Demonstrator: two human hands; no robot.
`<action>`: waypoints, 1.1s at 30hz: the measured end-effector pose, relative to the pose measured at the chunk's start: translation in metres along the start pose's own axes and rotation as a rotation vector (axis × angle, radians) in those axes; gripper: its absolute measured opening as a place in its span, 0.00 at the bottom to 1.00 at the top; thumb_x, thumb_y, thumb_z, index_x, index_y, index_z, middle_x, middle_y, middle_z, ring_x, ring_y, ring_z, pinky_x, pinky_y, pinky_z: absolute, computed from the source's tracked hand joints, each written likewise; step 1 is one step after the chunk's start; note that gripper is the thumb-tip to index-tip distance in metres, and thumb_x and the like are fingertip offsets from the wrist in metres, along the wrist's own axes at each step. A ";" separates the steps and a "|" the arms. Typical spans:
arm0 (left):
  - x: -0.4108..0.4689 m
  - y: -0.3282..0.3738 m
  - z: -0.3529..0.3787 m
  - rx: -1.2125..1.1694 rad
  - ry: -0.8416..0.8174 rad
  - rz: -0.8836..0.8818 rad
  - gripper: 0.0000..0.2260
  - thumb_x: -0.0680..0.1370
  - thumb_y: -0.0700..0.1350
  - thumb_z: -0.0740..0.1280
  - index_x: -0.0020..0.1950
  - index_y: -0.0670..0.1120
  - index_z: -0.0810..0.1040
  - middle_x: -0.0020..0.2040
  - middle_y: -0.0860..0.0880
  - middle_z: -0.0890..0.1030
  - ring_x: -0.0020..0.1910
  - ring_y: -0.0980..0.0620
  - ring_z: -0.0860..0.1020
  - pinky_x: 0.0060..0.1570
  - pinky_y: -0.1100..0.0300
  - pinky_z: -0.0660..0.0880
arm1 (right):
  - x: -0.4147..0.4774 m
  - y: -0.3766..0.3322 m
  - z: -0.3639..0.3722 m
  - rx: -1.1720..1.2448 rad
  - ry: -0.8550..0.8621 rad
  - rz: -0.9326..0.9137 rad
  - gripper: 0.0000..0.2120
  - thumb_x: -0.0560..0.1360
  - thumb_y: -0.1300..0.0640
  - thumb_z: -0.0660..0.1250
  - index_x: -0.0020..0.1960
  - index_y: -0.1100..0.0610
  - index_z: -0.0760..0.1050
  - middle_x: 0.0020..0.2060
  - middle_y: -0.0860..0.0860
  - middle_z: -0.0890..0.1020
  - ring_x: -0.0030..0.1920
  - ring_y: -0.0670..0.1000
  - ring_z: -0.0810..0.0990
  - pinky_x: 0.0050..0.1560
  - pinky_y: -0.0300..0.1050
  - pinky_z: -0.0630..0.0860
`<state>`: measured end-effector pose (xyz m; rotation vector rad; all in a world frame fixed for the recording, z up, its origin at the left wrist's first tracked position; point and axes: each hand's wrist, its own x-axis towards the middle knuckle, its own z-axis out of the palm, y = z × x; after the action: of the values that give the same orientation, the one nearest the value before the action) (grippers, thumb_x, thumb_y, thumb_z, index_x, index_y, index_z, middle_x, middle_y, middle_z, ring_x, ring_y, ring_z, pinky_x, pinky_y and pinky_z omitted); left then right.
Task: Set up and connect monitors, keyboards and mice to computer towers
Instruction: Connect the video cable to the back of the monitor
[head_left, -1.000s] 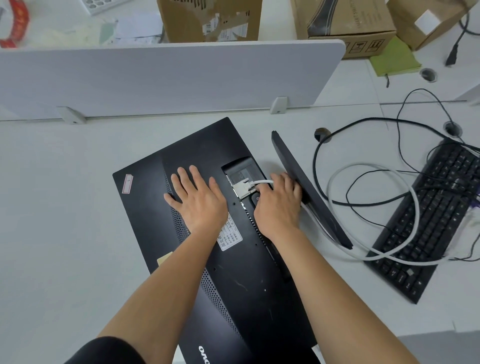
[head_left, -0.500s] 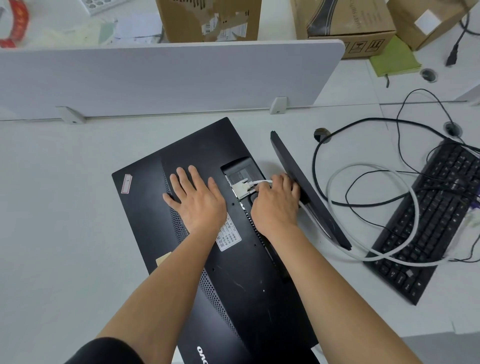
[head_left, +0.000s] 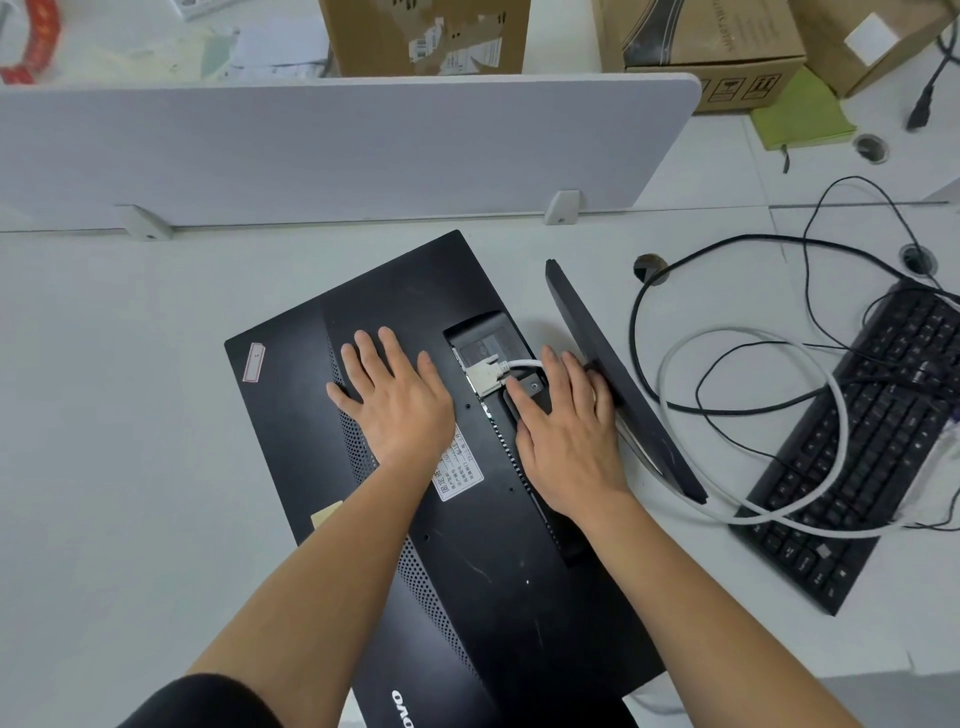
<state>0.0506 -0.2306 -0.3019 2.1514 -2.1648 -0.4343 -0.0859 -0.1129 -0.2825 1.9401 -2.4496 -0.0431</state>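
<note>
Monitor: one black monitor (head_left: 311, 415), face down at the centre of the frame on the white desk (head_left: 104, 415), its back upward.
Connector: one pale connector (head_left: 483, 375) sits in the recess on the monitor's back, between the two hands.
Left hand: the left hand (head_left: 400, 410) lies flat on the monitor's back with fingers spread, just left of the connector.
Right hand: the right hand (head_left: 566, 436) rests over the stand neck with fingers stretched out, index tip beside the connector; it pinches nothing.
White cable: one white cable (head_left: 524, 364) leaves the connector, passes under the right fingers and loops right.
Stand base: one stand base (head_left: 613, 374), tilted on edge, just right of the right hand.
Keyboard: one black keyboard (head_left: 857, 467) at the right edge, under the cable loop.
Divider: one grey divider (head_left: 311, 150) across the upper frame.
Boxes: three cardboard boxes (head_left: 426, 36) beyond the divider.
</note>
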 end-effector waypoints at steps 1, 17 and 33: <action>0.000 0.001 0.000 -0.001 0.000 0.005 0.27 0.84 0.56 0.45 0.81 0.46 0.52 0.81 0.44 0.52 0.80 0.43 0.47 0.75 0.35 0.45 | 0.000 0.000 0.000 -0.004 0.004 -0.005 0.24 0.78 0.51 0.62 0.74 0.50 0.69 0.77 0.62 0.61 0.77 0.63 0.59 0.75 0.62 0.54; -0.006 0.001 -0.001 -0.080 0.012 0.613 0.23 0.74 0.60 0.63 0.64 0.50 0.77 0.70 0.51 0.72 0.78 0.49 0.58 0.77 0.43 0.47 | -0.003 0.005 0.000 -0.017 0.063 -0.024 0.23 0.81 0.50 0.59 0.75 0.56 0.67 0.78 0.61 0.59 0.78 0.60 0.58 0.77 0.59 0.50; -0.013 0.014 0.003 -0.067 0.005 0.521 0.20 0.73 0.56 0.62 0.62 0.48 0.75 0.71 0.51 0.70 0.79 0.49 0.53 0.78 0.44 0.43 | 0.005 0.000 -0.009 0.116 -0.029 0.023 0.26 0.72 0.53 0.65 0.69 0.59 0.73 0.67 0.55 0.73 0.75 0.59 0.62 0.75 0.58 0.47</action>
<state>0.0370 -0.2170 -0.2994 1.4643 -2.5360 -0.4462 -0.0866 -0.1182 -0.2734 1.9682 -2.5469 0.0729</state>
